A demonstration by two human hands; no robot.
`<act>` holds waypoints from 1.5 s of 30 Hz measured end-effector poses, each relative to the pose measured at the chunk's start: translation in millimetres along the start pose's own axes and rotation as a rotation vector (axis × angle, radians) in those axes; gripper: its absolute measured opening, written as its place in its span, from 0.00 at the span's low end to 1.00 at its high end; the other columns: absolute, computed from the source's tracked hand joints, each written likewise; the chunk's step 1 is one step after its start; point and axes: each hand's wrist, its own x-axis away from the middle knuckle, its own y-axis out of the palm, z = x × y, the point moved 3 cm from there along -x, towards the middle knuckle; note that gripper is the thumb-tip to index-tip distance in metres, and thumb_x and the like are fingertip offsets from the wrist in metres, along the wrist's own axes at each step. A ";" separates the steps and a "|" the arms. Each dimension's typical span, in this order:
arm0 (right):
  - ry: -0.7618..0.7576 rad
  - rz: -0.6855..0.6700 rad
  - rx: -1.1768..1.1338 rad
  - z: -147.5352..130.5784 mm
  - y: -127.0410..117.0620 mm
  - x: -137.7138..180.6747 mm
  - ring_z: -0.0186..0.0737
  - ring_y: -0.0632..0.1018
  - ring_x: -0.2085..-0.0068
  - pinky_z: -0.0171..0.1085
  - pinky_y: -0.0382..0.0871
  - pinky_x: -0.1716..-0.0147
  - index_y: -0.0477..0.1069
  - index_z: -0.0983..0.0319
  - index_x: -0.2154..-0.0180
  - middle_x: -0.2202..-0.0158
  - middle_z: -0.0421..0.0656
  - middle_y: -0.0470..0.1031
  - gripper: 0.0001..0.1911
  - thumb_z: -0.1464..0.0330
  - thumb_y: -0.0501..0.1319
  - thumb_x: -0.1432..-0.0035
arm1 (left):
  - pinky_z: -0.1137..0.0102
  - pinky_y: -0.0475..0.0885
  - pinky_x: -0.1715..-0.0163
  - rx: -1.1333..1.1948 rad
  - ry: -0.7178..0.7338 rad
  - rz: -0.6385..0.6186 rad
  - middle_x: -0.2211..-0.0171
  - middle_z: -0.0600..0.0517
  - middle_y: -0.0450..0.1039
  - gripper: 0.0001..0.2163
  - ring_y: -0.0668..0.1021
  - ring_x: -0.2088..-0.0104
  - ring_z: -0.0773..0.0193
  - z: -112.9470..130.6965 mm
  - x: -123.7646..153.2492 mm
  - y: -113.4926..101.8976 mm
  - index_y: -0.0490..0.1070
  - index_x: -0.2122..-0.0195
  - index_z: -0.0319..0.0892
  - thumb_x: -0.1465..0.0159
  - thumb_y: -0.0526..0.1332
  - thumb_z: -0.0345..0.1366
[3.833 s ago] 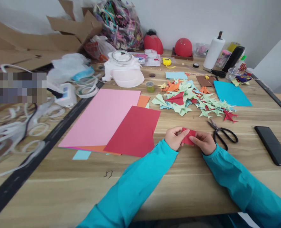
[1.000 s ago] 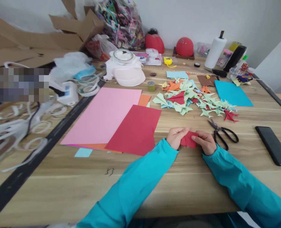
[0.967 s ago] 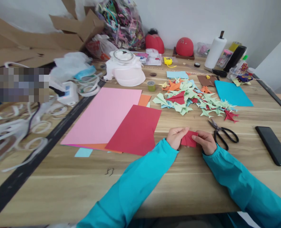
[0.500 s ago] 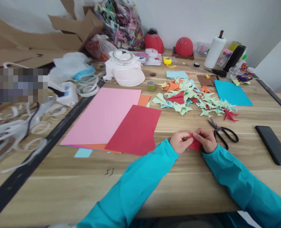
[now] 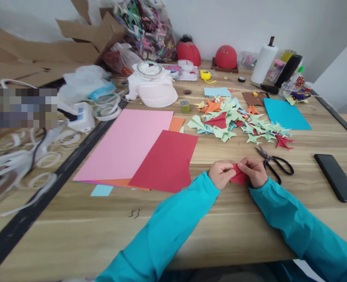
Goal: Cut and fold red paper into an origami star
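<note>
A broad wooden table [image 5: 132, 243] fills the scene, an opened cardboard box [image 5: 64, 51] at far left and a clear bag [image 5: 147, 29] stuffed with multicolored strands beside it. From the near side, 2 teal sleeves [image 5: 167, 219] extend over the tabletop. A large pink sheet [image 5: 126, 145] lies left of center, with a red sheet [image 5: 164, 164] overlapping its right side and orange paper [image 5: 178, 124] showing from beneath. Beyond the person's hands, a pile of folded paper shapes [image 5: 229, 114], mostly pale green with red, orange and blue among them, spreads over the far middle, and a turquoise sheet [image 5: 288, 114] lies just to its right. A black phone [image 5: 337, 178] rests at right. Scissors [image 5: 268, 158] lie between phone and hands, their 2 blades slightly parted. Right of center, the left hand [image 5: 221, 175] and right hand [image 5: 254, 172] work close together, thumb and fingers of each clamped on 1 small red paper [image 5: 239, 179]. The creased piece sits between the 2 hands, partly covered by fingers; whether it touches the wood cannot be told.
</note>
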 end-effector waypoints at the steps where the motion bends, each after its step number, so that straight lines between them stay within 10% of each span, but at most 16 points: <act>1: 0.008 0.011 -0.013 -0.4 -0.3 -0.3 0.28 0.60 0.83 0.31 0.51 0.84 0.65 0.63 0.82 0.86 0.35 0.61 0.18 0.56 0.65 0.60 | 0.76 0.53 0.87 -0.005 0.000 0.004 0.86 0.58 0.54 0.11 0.61 0.87 0.75 -0.8 0.0 0.0 0.56 0.89 0.39 0.51 0.53 0.31; 31: 0.065 0.245 -0.437 10.4 -14.6 -13.5 0.28 0.65 0.82 0.30 0.55 0.83 0.65 0.64 0.85 0.86 0.36 0.66 0.14 0.65 0.69 0.64 | 0.78 0.53 0.88 0.155 -0.073 0.005 0.92 0.58 0.58 0.06 0.62 0.91 0.74 0.0 3.3 -3.2 0.64 0.85 0.38 0.54 0.52 0.30; 45: -0.010 -0.123 -0.175 1.4 -1.3 -3.3 0.33 0.72 0.79 0.33 0.64 0.78 0.70 0.62 0.75 0.80 0.38 0.72 0.11 0.63 0.68 0.59 | 0.76 0.58 0.85 0.053 -0.058 -0.045 0.88 0.57 0.60 0.15 0.64 0.87 0.74 -9.2 0.0 3.9 0.62 0.84 0.38 0.45 0.57 0.42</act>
